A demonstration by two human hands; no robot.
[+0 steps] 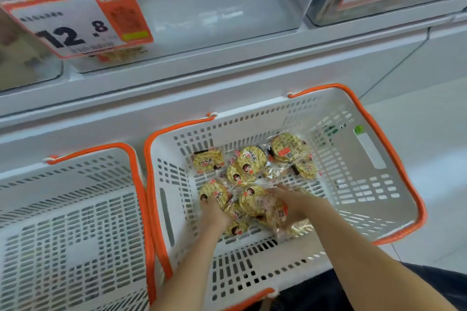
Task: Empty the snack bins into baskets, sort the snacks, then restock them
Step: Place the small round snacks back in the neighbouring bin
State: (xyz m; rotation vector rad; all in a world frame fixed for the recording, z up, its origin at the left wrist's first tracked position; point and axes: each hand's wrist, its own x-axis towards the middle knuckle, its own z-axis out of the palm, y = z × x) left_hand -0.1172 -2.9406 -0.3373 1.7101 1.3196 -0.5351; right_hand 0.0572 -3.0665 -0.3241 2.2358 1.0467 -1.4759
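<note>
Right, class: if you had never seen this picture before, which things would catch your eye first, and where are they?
First, the heap of yellow snack packets in the right-hand white basket with orange handles, both hands, left hand and right hand, reaching into it. Next, the bare basket at left. Then the orange price tag reading 12.8, upper left.

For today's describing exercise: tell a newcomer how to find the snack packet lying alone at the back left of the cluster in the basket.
Start at the right-hand white basket with orange handles, the one both hands reach into. Along the far edge of its pile of round yellow cracker packets, look to the left end. That packet lies flat and apart, not overlapped by the others.
</note>
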